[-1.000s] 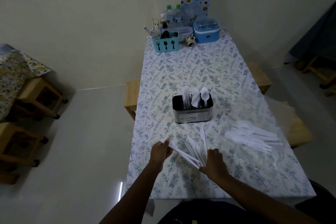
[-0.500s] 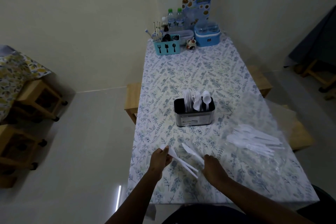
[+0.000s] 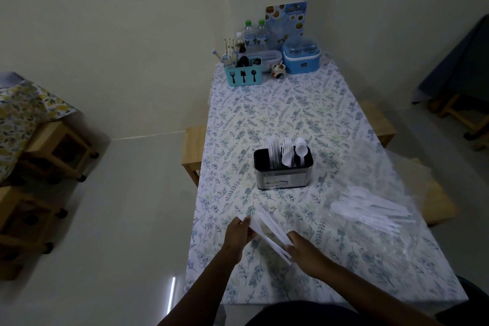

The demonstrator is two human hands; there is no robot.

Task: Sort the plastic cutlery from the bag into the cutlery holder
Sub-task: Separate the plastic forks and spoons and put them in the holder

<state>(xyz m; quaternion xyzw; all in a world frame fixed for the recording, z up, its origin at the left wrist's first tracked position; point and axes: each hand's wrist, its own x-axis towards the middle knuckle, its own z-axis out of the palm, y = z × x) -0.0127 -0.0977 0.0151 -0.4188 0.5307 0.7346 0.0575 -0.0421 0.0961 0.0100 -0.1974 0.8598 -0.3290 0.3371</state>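
Low over the near tabletop (image 3: 264,280), the left hand (image 3: 239,231) and right hand (image 3: 304,246) hold a bundle of white knives (image 3: 268,231), fingers clamped on either end. To the right lies the clear bag (image 3: 412,241) with loose cutlery (image 3: 370,209). Farther off, the cutlery holder (image 3: 283,180) stands upright, partly filled.

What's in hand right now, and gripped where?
A bundle of white plastic cutlery: left hand grips its upper-left end, right hand its lower-right end. Handles or tips: cannot tell.
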